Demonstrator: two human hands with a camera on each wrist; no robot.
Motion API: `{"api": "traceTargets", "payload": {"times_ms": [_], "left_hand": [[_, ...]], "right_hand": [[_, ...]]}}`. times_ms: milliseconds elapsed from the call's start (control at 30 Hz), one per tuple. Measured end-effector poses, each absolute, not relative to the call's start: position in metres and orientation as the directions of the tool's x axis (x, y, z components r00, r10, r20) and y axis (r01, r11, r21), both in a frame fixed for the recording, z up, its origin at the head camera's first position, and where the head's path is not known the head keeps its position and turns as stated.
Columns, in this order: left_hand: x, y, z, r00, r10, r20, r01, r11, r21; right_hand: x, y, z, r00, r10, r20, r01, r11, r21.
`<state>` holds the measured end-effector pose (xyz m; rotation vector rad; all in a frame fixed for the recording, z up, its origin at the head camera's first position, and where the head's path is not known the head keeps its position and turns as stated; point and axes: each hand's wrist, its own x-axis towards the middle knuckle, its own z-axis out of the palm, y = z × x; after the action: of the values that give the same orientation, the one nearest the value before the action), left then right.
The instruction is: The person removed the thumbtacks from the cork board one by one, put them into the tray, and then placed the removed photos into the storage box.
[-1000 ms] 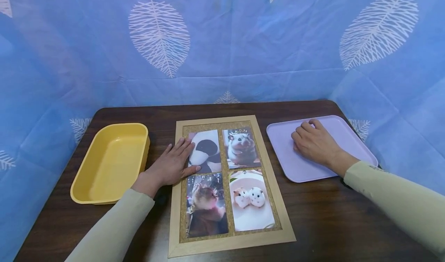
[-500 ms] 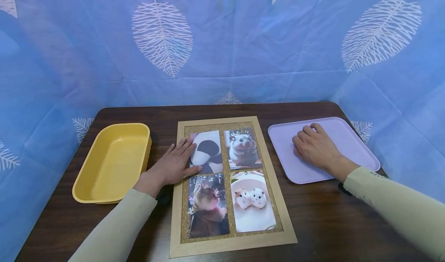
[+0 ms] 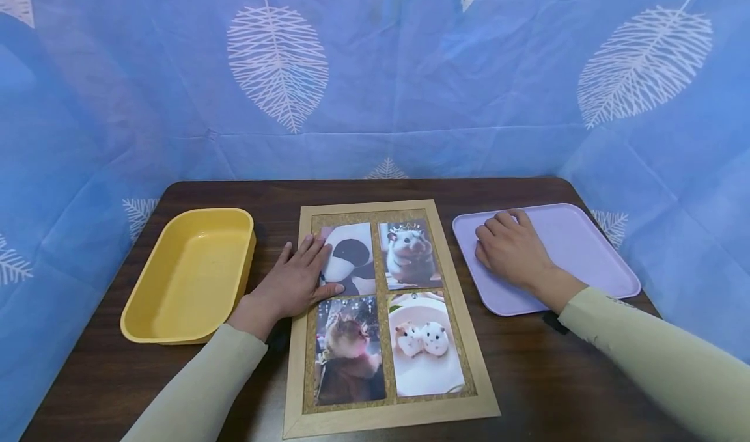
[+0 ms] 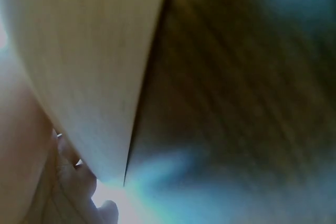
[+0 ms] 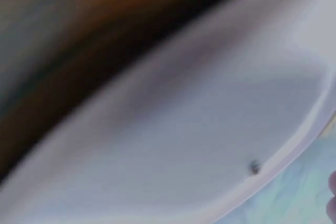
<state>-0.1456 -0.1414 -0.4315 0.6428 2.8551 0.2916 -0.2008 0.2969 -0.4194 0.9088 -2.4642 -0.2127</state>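
My left hand [image 3: 293, 279] lies with fingers spread over the left edge of a cork board [image 3: 383, 338] in a light wooden frame. Its fingertips rest on the upper-left photo [image 3: 350, 260], a black-and-white print. Beside that is a photo of a crowned hamster [image 3: 409, 253]. Below are a photo of a furry animal [image 3: 349, 351] and one of two hamsters [image 3: 426, 344], with a small round pin [image 3: 415, 296] at its top. My right hand [image 3: 511, 247] is over the lilac tray [image 3: 586, 253], fingers bent and fingertips hidden. A small dark thing [image 5: 254, 168] lies on the tray.
A yellow basin [image 3: 187, 279] stands left of the board on the dark wooden table [image 3: 551, 377]. Behind and at both sides hangs a blue cloth [image 3: 445, 90] with white leaf prints. In the left wrist view the frame's side [image 4: 100, 66] fills much of the picture.
My right hand has shifted a little left over the tray. My left hand stays on the upper-left photo. The head view has shifted slightly.
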Motion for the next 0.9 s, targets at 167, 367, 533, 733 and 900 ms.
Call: {"api": "traceTargets", "payload": {"times_ms": [167, 367, 533, 733, 900], "left_hand": [[-0.146, -0.142, -0.432, -0.881, 0.447, -0.153, 0.408, 0.883, 0.231], [-0.145, -0.143, -0.431, -0.882, 0.446, -0.151, 0.405, 0.882, 0.242], [-0.146, -0.142, -0.431, -0.885, 0.441, -0.149, 0.397, 0.883, 0.25], [-0.146, -0.14, -0.427, -0.887, 0.436, -0.15, 0.391, 0.884, 0.257], [-0.148, -0.14, -0.427, -0.888, 0.437, -0.143, 0.395, 0.884, 0.25]], "right_hand": [[-0.205, 0.276, -0.417, -0.658, -0.613, 0.438, -0.569, 0.785, 0.245], [-0.208, 0.249, -0.415, -0.674, -0.592, 0.442, -0.594, 0.79, 0.152], [-0.207, 0.225, -0.415, -0.683, -0.618, 0.389, -0.637, 0.765, 0.098], [-0.202, 0.192, -0.412, -0.706, -0.65, 0.28, -0.658, 0.749, 0.082], [-0.198, 0.168, -0.411, -0.715, -0.676, 0.179, -0.676, 0.733, 0.067]]}}
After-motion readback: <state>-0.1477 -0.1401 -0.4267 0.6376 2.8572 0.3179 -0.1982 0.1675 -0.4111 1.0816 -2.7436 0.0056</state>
